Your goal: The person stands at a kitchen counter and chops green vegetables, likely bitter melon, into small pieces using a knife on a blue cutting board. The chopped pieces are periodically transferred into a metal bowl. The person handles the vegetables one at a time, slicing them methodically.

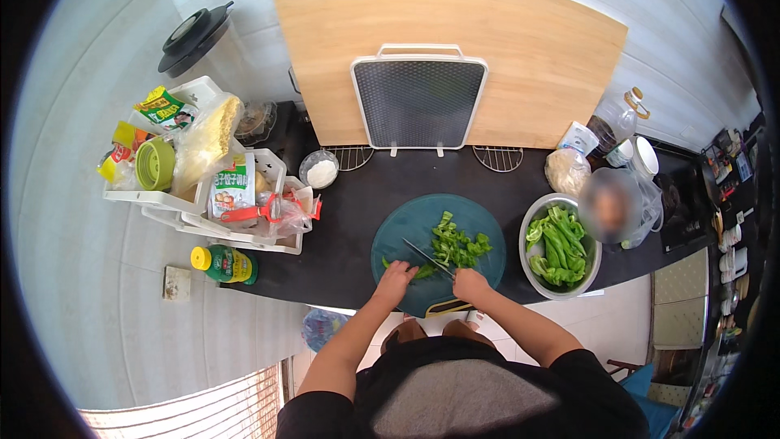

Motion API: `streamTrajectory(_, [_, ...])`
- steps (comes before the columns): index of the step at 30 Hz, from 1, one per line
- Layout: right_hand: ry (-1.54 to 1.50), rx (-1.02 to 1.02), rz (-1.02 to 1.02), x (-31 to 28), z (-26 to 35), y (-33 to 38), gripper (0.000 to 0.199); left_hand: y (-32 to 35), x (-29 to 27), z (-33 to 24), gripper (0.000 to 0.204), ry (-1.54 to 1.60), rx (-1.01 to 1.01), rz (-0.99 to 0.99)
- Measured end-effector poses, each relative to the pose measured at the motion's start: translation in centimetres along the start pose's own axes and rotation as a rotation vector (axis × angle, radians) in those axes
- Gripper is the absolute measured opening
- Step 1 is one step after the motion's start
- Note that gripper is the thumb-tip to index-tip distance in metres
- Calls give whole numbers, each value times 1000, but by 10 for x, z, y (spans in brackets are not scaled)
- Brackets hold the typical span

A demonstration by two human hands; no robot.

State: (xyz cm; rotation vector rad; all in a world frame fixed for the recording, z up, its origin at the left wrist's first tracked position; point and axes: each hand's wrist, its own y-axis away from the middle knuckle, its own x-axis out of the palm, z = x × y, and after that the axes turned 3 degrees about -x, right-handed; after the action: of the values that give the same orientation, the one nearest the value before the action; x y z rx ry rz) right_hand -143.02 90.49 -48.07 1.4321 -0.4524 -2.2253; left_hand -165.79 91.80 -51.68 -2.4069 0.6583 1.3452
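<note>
On a round dark-green cutting board (398, 223) lies a heap of chopped green pepper (460, 244). My right hand (471, 285) grips a kitchen knife (426, 255), its blade slanting up and left across the board. At the board's lower left, my left hand (396, 280) holds down a green pepper (422, 271) close beside the blade, fingers bent over it and partly hiding it. Right of the board, a metal basin (526, 270) contains several whole green peppers (561, 242).
White storage baskets (191, 213) with packets stand at left, near a green yellow-capped bottle (227, 265). A small bowl of white powder (319, 171) sits behind the board. A wooden panel (536, 57) and a framed dark board (420, 102) lean against the wall. Plastic bags (567, 171) stand behind the basin.
</note>
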Motion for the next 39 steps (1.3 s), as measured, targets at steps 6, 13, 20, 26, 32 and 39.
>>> streamTrajectory(6, [-1, 5, -26, 6, -1, 0, 18, -4, -7, -2, 37, -26, -28, 78])
streamTrajectory(13, [20, -3, 33, -12, 1, 7, 19, -5, 6, 3, 39, -67, 4, 61])
streamTrajectory(20, [-65, -65, -135, 19, 10, -29, 18, 0, 1, -4, 40, -59, -19, 60])
streamTrajectory(26, [-140, 18, -154, -22, 5, 5, 21, 1, 4, -1, 41, -76, 1, 20])
streamTrajectory(32, [-35, -35, -4, -18, 3, 17, 22, -2, 5, 1, 41, -83, 3, 57])
streamTrajectory(39, [-36, -60, 1, -5, 19, -5, 19, -3, 5, 1, 40, -71, 13, 23])
